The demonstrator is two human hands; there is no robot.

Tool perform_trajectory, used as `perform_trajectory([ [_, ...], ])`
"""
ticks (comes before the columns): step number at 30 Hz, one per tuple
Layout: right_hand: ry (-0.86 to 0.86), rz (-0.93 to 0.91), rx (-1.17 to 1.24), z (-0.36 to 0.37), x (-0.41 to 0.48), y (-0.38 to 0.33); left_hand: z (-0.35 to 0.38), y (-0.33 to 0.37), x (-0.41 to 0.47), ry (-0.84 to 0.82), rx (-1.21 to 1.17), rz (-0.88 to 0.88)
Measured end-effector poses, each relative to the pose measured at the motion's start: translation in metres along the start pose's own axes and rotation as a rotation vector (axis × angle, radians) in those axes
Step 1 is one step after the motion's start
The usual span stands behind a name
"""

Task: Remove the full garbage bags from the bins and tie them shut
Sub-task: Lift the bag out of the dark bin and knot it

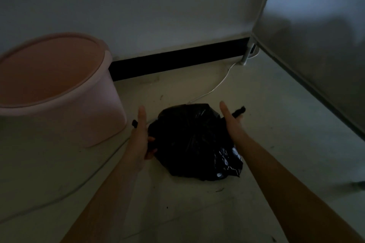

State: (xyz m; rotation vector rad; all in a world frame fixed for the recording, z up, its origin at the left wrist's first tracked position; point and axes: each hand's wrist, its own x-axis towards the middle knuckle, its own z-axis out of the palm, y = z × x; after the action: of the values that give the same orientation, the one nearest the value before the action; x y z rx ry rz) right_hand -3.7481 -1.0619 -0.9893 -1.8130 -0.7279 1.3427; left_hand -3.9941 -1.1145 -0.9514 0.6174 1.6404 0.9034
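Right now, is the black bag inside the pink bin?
No, the black bag lies on the floor beside the pink bin, between the left hand and the right hand.

White cable (pixel 213 89) on floor (pixel 197 213), black baseboard (pixel 177 59), grey panel (pixel 316 45)

Shows thin black plastic on the garbage bag (pixel 193 140), crinkled, glossy at the creases. Smooth, matt pink plastic on the bin (pixel 94 108). Pale, smooth, faintly scuffed floor (pixel 197 213). Dull metallic sheen across the panel (pixel 316 55) at right. Matt black skirting (pixel 177 61); smooth white cable (pixel 217 85).
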Motion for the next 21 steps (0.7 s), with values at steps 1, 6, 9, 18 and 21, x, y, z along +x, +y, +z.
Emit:
perform_trajectory([
  [1,0.066,0.052,-0.064,0.003,0.008,0.008,-0.003,-0.004,0.001,-0.049,0.006,0.002],
  [6,-0.061,0.16,-0.065,0.01,0.052,0.045,0.003,0.004,0.003,-0.357,-0.337,0.19],
  [9,0.053,-0.149,-0.18,0.017,0.044,0.028,0.014,0.012,0.002,-0.272,-0.268,0.255],
  [18,0.22,-0.561,-0.085,0.029,-0.035,-0.025,0.04,0.005,-0.01,0.056,-0.033,0.488],
  [21,0.28,-0.635,-0.141,0.041,-0.043,-0.024,0.057,0.029,-0.024,0.067,-0.249,0.583],
])
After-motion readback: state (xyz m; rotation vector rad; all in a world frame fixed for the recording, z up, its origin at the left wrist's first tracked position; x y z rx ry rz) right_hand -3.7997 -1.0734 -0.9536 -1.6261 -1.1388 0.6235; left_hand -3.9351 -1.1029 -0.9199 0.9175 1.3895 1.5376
